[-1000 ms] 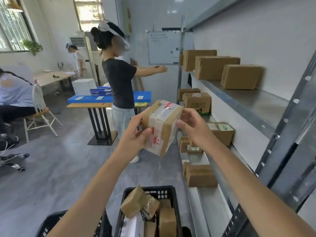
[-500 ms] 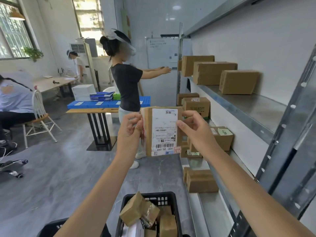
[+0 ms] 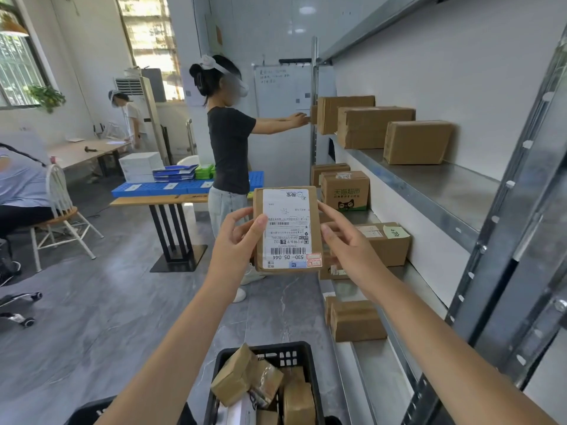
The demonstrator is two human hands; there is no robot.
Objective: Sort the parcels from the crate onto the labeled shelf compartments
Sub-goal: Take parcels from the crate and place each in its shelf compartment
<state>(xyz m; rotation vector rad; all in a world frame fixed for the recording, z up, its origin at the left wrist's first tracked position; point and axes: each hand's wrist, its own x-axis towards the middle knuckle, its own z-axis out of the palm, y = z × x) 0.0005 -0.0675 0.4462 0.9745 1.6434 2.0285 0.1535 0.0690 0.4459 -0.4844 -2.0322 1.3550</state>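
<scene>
I hold a small brown parcel upright in front of me, its white shipping label facing me upside down. My left hand pinches its left edge and my right hand grips its right edge. Below, a black crate holds several more brown parcels. To my right stands a metal shelf unit whose levels carry several cardboard boxes, among them one with green print.
A person in a black shirt stands ahead, reaching to the far end of the shelf. A table with blue trays stands beyond, a chair and a seated person at left. A second black crate's rim shows at bottom left.
I have turned the parcel from a tilted, taped side up to its label face toward me, and raised it slightly. Both hands stayed on its edges.
</scene>
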